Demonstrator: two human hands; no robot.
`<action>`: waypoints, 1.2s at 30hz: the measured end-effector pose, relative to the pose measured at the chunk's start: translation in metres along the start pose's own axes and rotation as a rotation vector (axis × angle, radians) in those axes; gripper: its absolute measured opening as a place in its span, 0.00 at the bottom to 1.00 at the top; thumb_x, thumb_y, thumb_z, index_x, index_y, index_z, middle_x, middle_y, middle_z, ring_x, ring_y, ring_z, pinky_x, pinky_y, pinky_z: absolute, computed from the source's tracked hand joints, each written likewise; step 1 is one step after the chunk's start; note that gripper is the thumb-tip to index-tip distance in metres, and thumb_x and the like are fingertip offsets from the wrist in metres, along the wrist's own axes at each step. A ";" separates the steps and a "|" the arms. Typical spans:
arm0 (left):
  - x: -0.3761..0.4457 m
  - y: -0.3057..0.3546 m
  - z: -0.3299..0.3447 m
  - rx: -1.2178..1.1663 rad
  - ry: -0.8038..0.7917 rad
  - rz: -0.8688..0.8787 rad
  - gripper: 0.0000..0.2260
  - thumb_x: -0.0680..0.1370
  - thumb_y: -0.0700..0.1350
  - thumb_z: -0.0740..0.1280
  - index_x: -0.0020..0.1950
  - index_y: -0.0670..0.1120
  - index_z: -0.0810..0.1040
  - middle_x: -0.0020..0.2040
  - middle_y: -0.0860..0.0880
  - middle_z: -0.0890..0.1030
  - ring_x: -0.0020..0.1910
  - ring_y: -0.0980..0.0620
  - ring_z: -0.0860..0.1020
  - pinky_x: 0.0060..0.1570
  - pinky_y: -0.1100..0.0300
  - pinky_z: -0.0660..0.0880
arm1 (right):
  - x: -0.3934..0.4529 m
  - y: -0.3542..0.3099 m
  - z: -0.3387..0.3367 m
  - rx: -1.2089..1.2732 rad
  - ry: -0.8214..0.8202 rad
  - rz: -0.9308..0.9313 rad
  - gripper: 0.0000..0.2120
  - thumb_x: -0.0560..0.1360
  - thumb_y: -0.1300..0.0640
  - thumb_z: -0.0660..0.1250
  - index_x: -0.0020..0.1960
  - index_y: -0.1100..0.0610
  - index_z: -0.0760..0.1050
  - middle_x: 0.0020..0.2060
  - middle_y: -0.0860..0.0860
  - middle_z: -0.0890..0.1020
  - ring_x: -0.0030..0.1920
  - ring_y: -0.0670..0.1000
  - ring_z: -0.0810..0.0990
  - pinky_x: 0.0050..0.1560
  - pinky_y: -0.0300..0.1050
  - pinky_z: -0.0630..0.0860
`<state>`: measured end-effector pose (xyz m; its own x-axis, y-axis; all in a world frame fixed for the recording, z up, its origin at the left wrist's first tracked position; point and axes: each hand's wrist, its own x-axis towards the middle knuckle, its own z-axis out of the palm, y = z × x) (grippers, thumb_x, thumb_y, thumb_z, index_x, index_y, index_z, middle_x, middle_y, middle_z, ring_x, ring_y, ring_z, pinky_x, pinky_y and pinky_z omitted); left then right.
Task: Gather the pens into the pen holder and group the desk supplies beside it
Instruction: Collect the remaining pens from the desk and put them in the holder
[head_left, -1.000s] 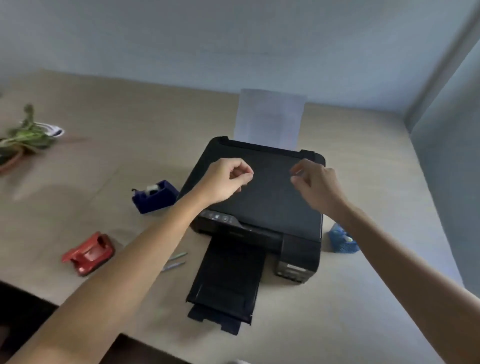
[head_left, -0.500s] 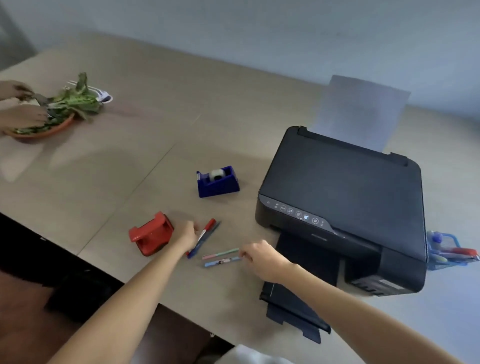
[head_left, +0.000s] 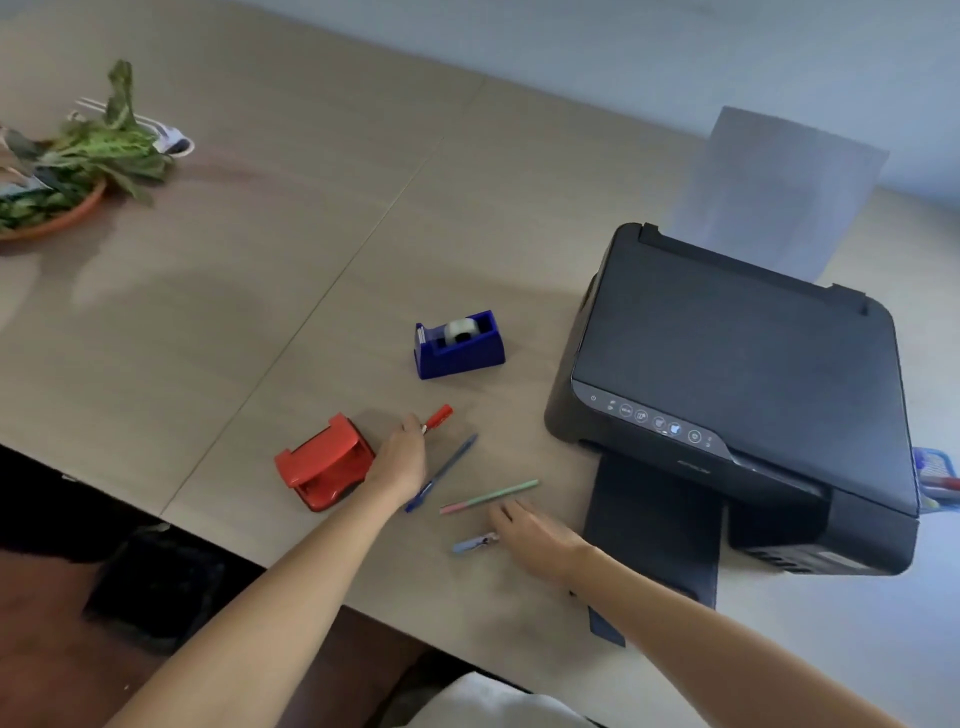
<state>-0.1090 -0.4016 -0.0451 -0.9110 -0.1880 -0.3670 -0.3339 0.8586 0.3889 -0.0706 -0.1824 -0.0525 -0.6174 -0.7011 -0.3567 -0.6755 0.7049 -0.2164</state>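
My left hand pinches the white end of a red-capped pen, just right of the red hole punch. A dark blue pen lies slanted on the desk beside that hand. A green and pink pen lies in front of my right hand. That hand lies low over the desk, closed on the right end of a light blue pen. The blue tape dispenser stands farther back. The blue pen holder, with pens in it, peeks out behind the printer at the right edge.
A black printer with paper in its rear feed and its output tray out fills the right of the desk. An orange plate of green leaves sits far left. The desk's near edge runs just below my forearms.
Both hands came down from above the printer to the pens. My left hand has lifted the red-capped pen away from the blue one; my right hand has pulled the light blue pen nearer the edge.
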 end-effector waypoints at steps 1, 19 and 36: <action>0.000 0.000 0.001 -0.026 -0.007 0.021 0.05 0.79 0.34 0.56 0.54 0.39 0.68 0.50 0.36 0.79 0.44 0.38 0.78 0.39 0.49 0.71 | 0.000 0.001 -0.002 -0.018 0.031 -0.006 0.17 0.63 0.66 0.73 0.47 0.60 0.71 0.38 0.55 0.80 0.36 0.54 0.81 0.30 0.41 0.75; -0.017 0.031 -0.040 -0.380 0.004 0.077 0.07 0.83 0.41 0.53 0.46 0.44 0.65 0.34 0.45 0.74 0.34 0.43 0.76 0.40 0.50 0.73 | -0.040 0.012 -0.087 0.426 0.037 0.167 0.07 0.77 0.66 0.52 0.47 0.54 0.58 0.34 0.53 0.69 0.30 0.54 0.64 0.26 0.47 0.61; -0.098 0.451 -0.021 -0.954 -0.451 0.483 0.10 0.81 0.35 0.59 0.45 0.48 0.72 0.55 0.44 0.80 0.58 0.48 0.78 0.61 0.46 0.71 | -0.336 0.257 -0.166 1.011 1.379 0.825 0.08 0.76 0.61 0.64 0.43 0.49 0.75 0.39 0.52 0.81 0.36 0.54 0.79 0.37 0.42 0.76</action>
<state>-0.1758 -0.0057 0.1838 -0.8884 0.4133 -0.1999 -0.1970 0.0501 0.9791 -0.1040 0.2167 0.1627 -0.8099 0.5723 0.1287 0.0558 0.2935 -0.9543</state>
